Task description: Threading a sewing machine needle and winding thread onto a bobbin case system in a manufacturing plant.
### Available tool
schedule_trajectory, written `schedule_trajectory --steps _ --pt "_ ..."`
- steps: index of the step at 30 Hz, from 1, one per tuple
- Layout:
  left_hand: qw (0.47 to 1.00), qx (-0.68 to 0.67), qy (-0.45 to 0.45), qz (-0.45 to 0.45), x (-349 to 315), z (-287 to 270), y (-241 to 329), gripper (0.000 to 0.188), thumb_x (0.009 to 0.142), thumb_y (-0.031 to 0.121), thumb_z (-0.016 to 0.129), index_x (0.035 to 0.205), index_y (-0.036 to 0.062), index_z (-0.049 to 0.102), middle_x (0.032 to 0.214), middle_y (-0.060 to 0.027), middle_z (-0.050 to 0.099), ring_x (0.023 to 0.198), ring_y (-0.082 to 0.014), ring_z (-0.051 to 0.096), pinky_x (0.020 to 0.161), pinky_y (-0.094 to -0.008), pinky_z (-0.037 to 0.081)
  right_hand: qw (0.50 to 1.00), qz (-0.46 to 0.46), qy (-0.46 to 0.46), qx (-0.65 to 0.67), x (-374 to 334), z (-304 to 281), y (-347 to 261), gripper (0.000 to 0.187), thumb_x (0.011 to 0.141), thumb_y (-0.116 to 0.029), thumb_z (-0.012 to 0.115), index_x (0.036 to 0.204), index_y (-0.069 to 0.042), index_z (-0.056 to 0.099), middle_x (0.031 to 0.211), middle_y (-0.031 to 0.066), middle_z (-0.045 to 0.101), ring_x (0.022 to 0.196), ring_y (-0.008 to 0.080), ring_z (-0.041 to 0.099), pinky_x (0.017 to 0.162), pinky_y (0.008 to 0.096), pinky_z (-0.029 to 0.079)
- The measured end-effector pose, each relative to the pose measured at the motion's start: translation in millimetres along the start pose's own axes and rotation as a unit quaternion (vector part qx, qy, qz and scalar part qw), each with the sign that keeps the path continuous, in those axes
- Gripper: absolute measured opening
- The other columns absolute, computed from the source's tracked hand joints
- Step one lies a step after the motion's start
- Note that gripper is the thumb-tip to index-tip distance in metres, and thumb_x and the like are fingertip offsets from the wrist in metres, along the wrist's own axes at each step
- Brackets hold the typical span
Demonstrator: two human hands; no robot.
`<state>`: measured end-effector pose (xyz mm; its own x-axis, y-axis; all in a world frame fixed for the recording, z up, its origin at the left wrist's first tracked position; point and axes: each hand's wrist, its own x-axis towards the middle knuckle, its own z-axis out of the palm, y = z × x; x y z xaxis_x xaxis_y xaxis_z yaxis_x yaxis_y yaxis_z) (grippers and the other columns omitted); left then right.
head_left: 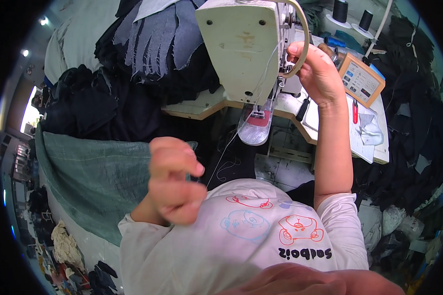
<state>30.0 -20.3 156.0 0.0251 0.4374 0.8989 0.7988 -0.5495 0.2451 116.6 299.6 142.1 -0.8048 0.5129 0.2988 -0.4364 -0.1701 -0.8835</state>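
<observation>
The thumb and forefinger of my right hand are close together at the side of the sewing machine's head; I cannot tell whether they grip anything. A cream curved bar bends right by those fingertips, crowding the spot. My left hand is raised over my lap, fingers half curled and blurred, so I cannot tell if it has hold of the white thread that runs down near it from the machine.

Below the head, the presser foot sits over a red patch on the narrow metal bed. To the right of the machine, a black-handled tool, a red-handled tool and an orange-framed control box take up the table, with black thread cones beyond. On my left, dark cloth is heaped up, with frayed grey strips behind the machine and a green sheet nearer my arm.
</observation>
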Motion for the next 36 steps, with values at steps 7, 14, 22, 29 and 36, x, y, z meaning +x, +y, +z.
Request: schedule_trajectory --steps 7,14,22,29,36 --pt "0.926 -0.346 -0.069 -0.135 27.1 4.5 -5.0 0.027 0.097 0.024 0.05 0.075 0.0094 0.055 0.07 -0.0054 0.059 0.065 -0.0244 0.056 0.079 -0.0458 0.047 1.0 0.003 0.017 0.008 1.1 2.5 2.3 0.014 0.089 -0.017 0.066 0.094 -0.006 0.072 0.087 -0.002 0.065 0.083 0.0084 0.054 0.078 0.0244 0.041" --pt "0.969 0.119 0.02 -0.217 49.5 25.1 -26.2 0.011 0.096 0.001 0.058 0.1 -0.0037 0.068 0.087 -0.0121 0.063 0.072 -0.0213 0.059 0.07 -0.0277 0.047 0.999 -0.004 0.045 -0.008 1.0 -0.1 12.9 0.014 0.089 -0.02 0.067 0.094 -0.008 0.074 0.086 -0.0045 0.064 0.08 0.0041 0.052 0.071 0.021 0.036" --pt "0.976 0.071 -0.094 -0.183 75.3 3.2 11.6 0.005 0.079 -0.006 0.067 0.081 -0.0015 0.067 0.067 -0.0067 0.059 0.056 -0.0147 0.048 0.051 -0.0265 0.035 0.999 0.019 0.023 -0.019 2.2 -0.8 18.9 0.016 0.09 -0.027 0.07 0.095 -0.011 0.072 0.087 -0.0036 0.065 0.084 0.0073 0.056 0.08 0.0248 0.041" --pt "0.979 -0.142 -0.035 -0.144 100.2 -13.2 28.4 0.015 0.08 0.014 0.07 0.081 -0.0007 0.068 0.072 -0.0076 0.06 0.052 -0.0133 0.044 0.05 -0.0255 0.033 0.998 0.046 0.026 -0.03 -4.0 3.4 18.1 0.015 0.089 -0.027 0.068 0.092 -0.012 0.072 0.084 -0.0062 0.064 0.077 0.0042 0.051 0.072 0.0212 0.037" --pt "0.916 -0.308 -0.252 0.05 102.9 -31.1 30.1 0.012 0.078 0.009 0.074 0.068 0.0033 0.068 0.058 -0.0016 0.052 0.04 -0.0101 0.038 0.038 -0.025 0.025 0.983 -0.07 0.169 -0.01 -29.6 14.1 7.0 0.018 0.087 -0.023 0.068 0.091 -0.005 0.07 0.081 -0.0022 0.064 0.075 0.0063 0.051 0.069 0.0236 0.039"
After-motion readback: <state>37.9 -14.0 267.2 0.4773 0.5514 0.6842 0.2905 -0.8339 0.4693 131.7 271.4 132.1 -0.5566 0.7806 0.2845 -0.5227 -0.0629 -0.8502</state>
